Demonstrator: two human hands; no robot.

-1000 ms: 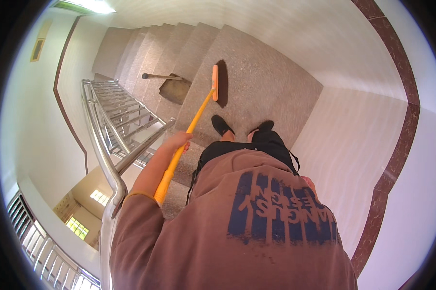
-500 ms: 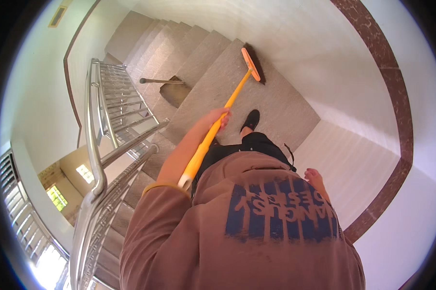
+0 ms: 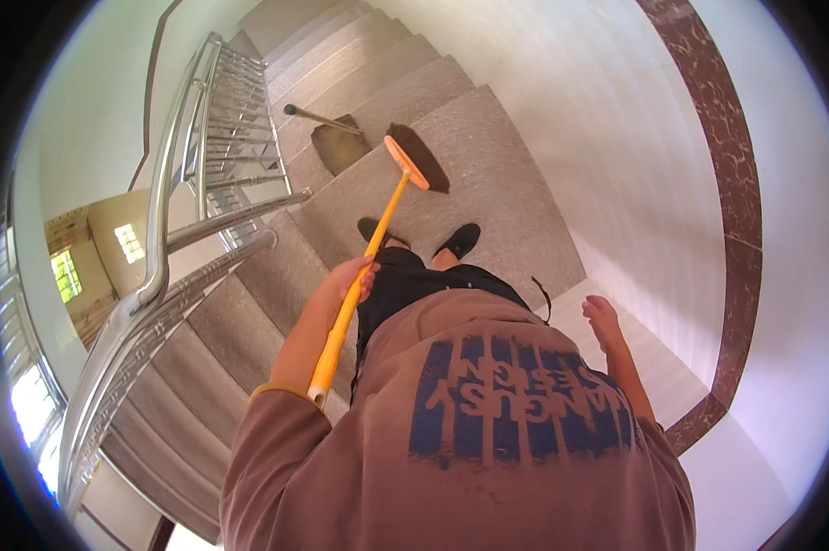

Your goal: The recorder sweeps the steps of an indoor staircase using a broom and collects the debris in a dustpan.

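My left hand (image 3: 353,277) is wrapped round the yellow handle of a broom (image 3: 339,332). The handle slants up and away from beside my left forearm. The broom's orange head with dark bristles (image 3: 418,158) rests on the landing, ahead of my feet, near the edge of a step. Just left of the bristles a brown, worn dustpan (image 3: 337,147) sits on the step beyond, its long handle pointing up with a dark tip. My right hand (image 3: 602,318) hangs out to the right of my body with nothing in it, fingers loosely bent and apart.
Stone stairs (image 3: 378,57) lead away at the far side, and more steps (image 3: 203,367) curve along my left. A metal railing (image 3: 162,248) runs between them. A white wall (image 3: 653,174) with a brown marbled band (image 3: 740,211) borders the right. My black shoes (image 3: 459,241) stand on the landing.
The broom's head has swung left and closer to me, near the dustpan. Both my feet now show side by side. My left hand has moved left and down, still gripping the handle.
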